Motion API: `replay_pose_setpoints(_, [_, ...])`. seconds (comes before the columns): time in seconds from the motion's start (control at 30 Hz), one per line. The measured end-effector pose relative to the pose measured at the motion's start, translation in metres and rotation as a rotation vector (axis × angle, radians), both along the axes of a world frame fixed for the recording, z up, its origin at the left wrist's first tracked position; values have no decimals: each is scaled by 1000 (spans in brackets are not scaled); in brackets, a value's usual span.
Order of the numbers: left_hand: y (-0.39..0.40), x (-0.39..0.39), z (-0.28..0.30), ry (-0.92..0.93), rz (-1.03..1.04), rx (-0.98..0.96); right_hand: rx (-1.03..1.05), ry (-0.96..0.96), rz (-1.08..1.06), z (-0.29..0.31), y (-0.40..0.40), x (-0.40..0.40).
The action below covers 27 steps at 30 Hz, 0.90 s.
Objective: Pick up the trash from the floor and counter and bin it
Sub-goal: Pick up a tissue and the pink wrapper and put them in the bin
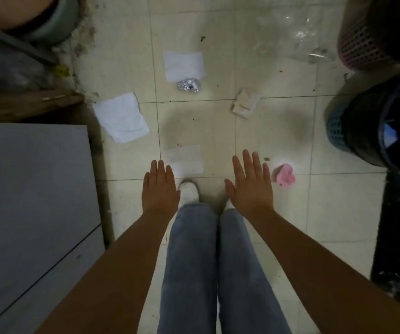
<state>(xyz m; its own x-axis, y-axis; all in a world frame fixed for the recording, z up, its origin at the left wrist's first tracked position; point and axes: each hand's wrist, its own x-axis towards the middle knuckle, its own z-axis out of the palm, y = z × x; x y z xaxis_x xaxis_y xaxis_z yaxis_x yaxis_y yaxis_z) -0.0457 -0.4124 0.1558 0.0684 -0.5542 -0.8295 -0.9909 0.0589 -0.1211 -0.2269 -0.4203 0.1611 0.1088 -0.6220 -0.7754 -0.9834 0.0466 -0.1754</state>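
Note:
Trash lies scattered on the pale tiled floor: a white paper [121,119] at the left, another white sheet [184,65] further off, a foil ball [188,85] just below it, a small paper [186,159] near my feet, a crumpled cardboard packet [244,102], a pink crumpled piece [284,176] and clear plastic wrap [297,42]. My left hand [160,191] and right hand [250,185] hover flat, palms down, fingers extended, holding nothing. A dark bin [384,131] with a liner stands at the right.
A grey counter [32,189] fills the left side. A pink mesh basket [360,44] sits at the far right above the bin. A dark cabinet [399,237] runs along the right edge. Grimy pipework and a basin [25,32] occupy the top-left corner.

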Motion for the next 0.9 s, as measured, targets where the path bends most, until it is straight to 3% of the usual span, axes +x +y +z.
replay_pose_setpoints(0.2, [-7,31,-145,97,37,-114,37,32,85,-134,6,42])
replay_pose_setpoints(0.47, [4,47,-327,201,-50,-312,-44,57,-4,-291,18,44])
replay_pose_setpoints(0.6, [16,53,-350,305,-145,-364,-163,5,-149,-311,18,41])
replay_pose_setpoints(0.73, [15,54,-355,352,-240,-338,-240,3,-117,-319,21,29])
replay_pose_setpoints(0.9, [9,42,-338,366,-253,-362,-145,13,-260,-310,23,9])
